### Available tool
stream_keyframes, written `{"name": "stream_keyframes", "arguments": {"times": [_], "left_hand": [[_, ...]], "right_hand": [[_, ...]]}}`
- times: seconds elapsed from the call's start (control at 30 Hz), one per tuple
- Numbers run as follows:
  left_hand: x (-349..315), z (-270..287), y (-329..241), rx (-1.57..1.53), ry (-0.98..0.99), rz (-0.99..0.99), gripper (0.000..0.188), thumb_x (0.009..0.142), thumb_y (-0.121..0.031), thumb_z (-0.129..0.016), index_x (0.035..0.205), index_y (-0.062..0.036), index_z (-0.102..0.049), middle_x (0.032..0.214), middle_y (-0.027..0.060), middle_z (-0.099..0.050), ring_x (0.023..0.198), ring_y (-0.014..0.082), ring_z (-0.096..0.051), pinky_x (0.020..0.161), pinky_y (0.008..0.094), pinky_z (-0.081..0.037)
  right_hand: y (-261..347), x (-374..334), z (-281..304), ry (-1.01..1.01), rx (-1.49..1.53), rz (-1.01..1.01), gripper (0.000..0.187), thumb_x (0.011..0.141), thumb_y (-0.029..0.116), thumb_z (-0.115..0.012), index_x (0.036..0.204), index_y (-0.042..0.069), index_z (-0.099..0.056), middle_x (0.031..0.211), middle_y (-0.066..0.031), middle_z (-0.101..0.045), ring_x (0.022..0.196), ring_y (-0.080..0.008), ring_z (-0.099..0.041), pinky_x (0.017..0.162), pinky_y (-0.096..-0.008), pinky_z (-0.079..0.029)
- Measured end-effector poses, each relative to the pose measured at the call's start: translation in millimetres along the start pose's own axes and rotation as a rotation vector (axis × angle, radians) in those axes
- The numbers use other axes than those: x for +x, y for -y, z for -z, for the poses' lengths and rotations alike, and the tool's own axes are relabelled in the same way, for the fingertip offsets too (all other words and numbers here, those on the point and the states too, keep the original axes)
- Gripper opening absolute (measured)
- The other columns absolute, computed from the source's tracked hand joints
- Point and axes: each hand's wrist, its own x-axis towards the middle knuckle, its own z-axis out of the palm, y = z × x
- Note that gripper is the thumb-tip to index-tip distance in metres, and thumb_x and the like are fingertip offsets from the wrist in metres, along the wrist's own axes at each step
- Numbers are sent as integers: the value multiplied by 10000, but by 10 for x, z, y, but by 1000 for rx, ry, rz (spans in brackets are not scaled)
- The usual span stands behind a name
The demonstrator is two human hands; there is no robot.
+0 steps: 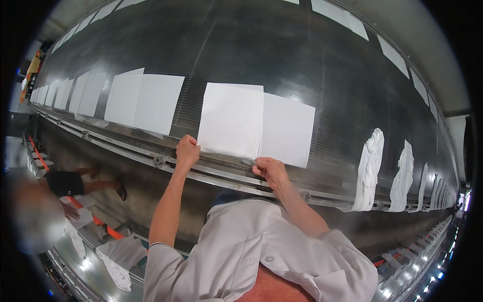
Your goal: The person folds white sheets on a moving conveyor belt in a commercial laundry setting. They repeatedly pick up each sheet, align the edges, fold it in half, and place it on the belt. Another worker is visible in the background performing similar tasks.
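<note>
In front of me a smooth white panel, apparently cloth (231,121), lies flat on a long dark table (241,55). Its right edge overlaps a second white panel (288,132). My left hand (188,151) is closed at the near left corner of the first panel, fingers curled. At its near right corner, where the two panels meet, my right hand (271,170) is closed with thumb and fingertips together. Both hands appear to pinch the panel's near edge; the fingertips are partly hidden.
More white panels (160,100) lie in a row to the left. Bunched white cloths (370,171) rest on the right. A metal rail (221,178) follows the table's near edge. Behind me on the left, another person (63,183) is beside a rack with white cloths (121,256).
</note>
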Motion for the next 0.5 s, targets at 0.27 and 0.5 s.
{"name": "stream_keyframes", "arguments": {"times": [0.27, 0.5], "left_hand": [[65, 40, 108, 31, 50, -76, 135, 821, -87, -650, 950, -64, -620, 937, 148, -696, 981, 389, -639, 847, 493, -514], [-32, 55, 12, 126, -26, -155, 131, 836, -111, -650, 956, -79, -606, 928, 165, -703, 959, 423, -664, 814, 531, -518]], "right_hand": [[14, -104, -124, -121, -291, 98, 76, 905, -22, -682, 981, -25, -675, 812, -78, -665, 739, -175, -693, 624, -261, -591], [-120, -257, -290, -442, -1192, 661, 155, 847, 39, -706, 996, 2, -684, 931, -111, -715, 854, -298, -702, 763, -438, -564]]}}
